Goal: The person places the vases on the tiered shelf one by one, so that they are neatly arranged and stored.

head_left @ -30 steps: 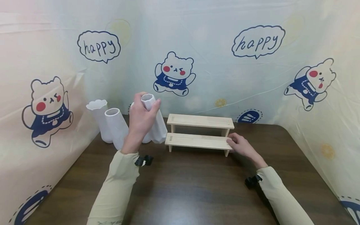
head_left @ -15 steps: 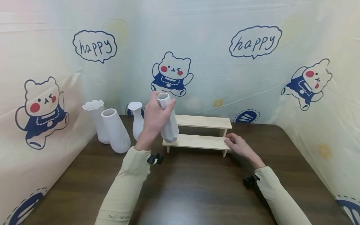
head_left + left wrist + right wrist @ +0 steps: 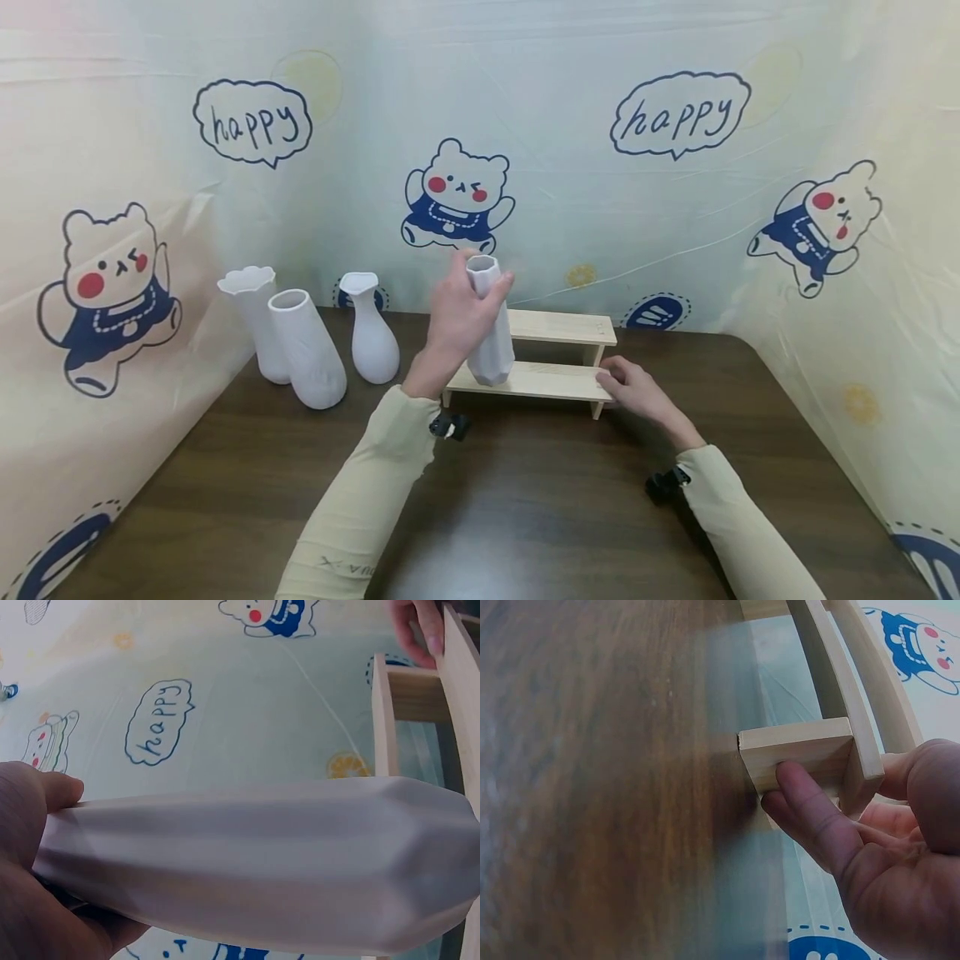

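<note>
My left hand grips a white faceted vase around its neck, thumb on one side. The vase is nearly upright, its base over the left part of the lower board of a two-step wooden shelf; whether it touches the board I cannot tell. In the left wrist view the vase's smooth flat sides fill the lower half. My right hand holds the right end of the lower board. Seen from the right wrist, the thumb lies over the board's edge and fingers press against the end leg.
To the left on the dark wooden table stand a vase with a wavy rim, a plain round-mouthed vase and a narrow-necked vase. A printed curtain encloses the back and both sides.
My left hand has carried the faceted vase rightward, from beside the shelf to over its lower board. The narrow-necked vase has come into full view. My right hand has stayed on the shelf.
</note>
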`<move>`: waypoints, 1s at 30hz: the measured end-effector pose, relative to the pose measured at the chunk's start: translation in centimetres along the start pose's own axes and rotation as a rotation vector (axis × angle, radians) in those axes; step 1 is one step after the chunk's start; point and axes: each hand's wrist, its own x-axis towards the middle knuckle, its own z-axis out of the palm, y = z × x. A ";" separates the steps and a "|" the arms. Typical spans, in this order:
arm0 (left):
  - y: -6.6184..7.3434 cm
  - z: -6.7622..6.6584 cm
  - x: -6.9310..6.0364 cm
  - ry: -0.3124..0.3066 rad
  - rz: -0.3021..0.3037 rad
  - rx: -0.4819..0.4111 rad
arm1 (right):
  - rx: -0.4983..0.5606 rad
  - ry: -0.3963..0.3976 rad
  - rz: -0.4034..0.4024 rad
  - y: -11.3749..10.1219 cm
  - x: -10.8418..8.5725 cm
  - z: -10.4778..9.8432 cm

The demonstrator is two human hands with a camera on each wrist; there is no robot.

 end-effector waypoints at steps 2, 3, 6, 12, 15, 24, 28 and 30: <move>0.1 0.6 0.0 -0.009 -0.007 -0.007 | -0.003 -0.003 0.003 0.0 0.0 0.0; 0.1 0.9 0.0 -0.012 -0.008 -0.012 | -0.006 -0.004 0.006 0.0 0.0 0.0; 0.3 1.8 0.1 -0.017 0.002 -0.027 | -0.005 -0.004 0.014 0.0 0.1 -0.1; 0.7 3.7 0.2 -0.047 0.022 -0.040 | -0.012 -0.006 0.026 0.1 0.2 -0.1; 0.8 4.7 0.3 -0.069 0.022 -0.047 | -0.011 -0.009 0.032 0.1 0.1 -0.1; 1.4 7.5 0.2 -0.109 0.051 -0.035 | 0.007 -0.006 0.032 0.0 0.1 0.0; 1.6 8.6 0.0 -0.110 0.061 -0.035 | 0.010 -0.012 0.026 0.0 0.0 -0.1; 1.6 9.0 -0.1 -0.104 0.068 -0.035 | 0.013 -0.018 0.021 -0.1 0.0 -0.1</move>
